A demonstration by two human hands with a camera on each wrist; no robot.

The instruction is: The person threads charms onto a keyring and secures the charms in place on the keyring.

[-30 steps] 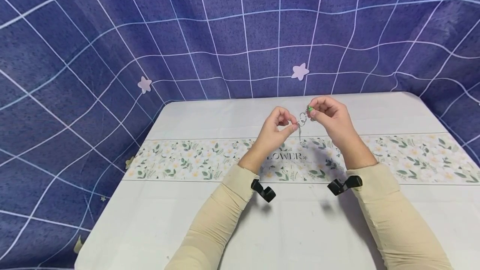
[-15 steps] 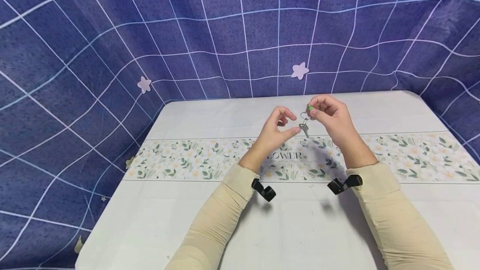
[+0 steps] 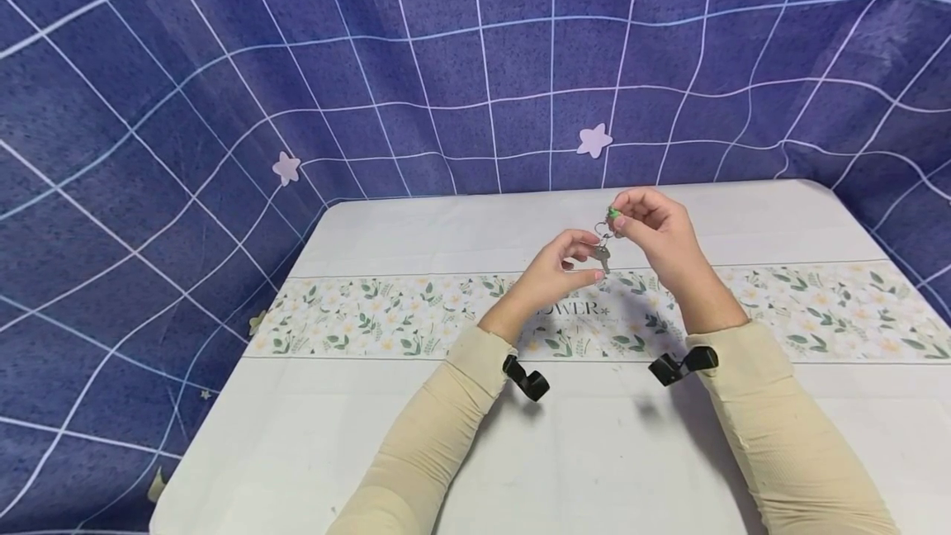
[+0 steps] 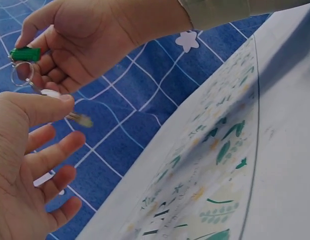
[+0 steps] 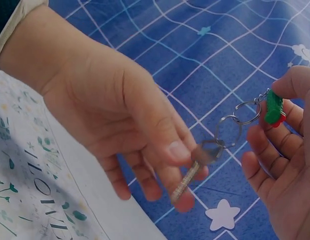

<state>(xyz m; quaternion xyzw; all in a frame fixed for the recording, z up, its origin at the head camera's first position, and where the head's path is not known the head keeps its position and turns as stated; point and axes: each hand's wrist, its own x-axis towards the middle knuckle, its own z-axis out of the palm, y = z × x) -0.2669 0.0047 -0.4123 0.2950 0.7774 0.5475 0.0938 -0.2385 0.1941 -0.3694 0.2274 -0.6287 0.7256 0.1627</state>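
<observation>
My right hand (image 3: 657,229) pinches a small green and red charm (image 5: 274,107) between thumb and index finger, above the far part of the table. From the charm's short chain hang two linked metal rings (image 5: 229,131). A metal key (image 3: 603,258) dangles from the lower ring, its blade pointing down. My left hand (image 3: 550,271) is at the key's left, thumb and fingers spread apart around it. In the left wrist view the thumb (image 4: 49,107) covers part of the key; whether it touches the key, I cannot tell.
A white tablecloth (image 3: 357,428) with a flower-printed band (image 3: 386,316) covers the table. Behind and to the left hangs a blue curtain (image 3: 416,64) with a grid and stars. Black straps with camera mounts (image 3: 526,378) sit at both cuffs.
My left hand has let go of the key ring, so the key now hangs down. The hand has since moved slightly lower, around the key. My right hand stays almost still.
</observation>
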